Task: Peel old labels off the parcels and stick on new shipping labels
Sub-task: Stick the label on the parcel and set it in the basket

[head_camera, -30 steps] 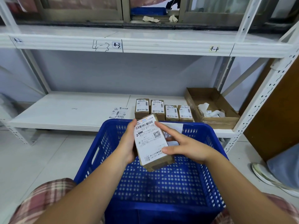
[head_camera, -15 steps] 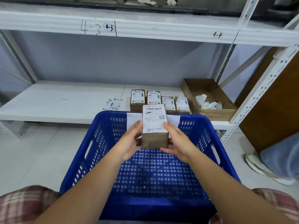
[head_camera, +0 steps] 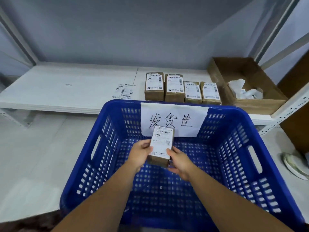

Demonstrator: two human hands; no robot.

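Observation:
A small brown parcel [head_camera: 161,144] with a white shipping label on top sits low inside the blue plastic basket [head_camera: 234,148]. My left hand [head_camera: 139,152] grips its left side and my right hand [head_camera: 179,160] grips its right side. Several more labelled brown parcels [head_camera: 181,88] stand in a row on the white shelf [head_camera: 66,87] behind the basket. A sheet of loose labels [head_camera: 125,91] lies on the shelf left of that row.
A handwritten paper sign [head_camera: 173,120] hangs on the basket's far wall. An open cardboard box [head_camera: 250,97] with crumpled white paper stands at the right end of the shelf. A shelf upright [head_camera: 287,106] and a shoe [head_camera: 294,164] are at the right.
Both hands carried the parcel forward and down from above the basket into it. My right hand went from flat on the label to holding the parcel's right side. The view tilted downward.

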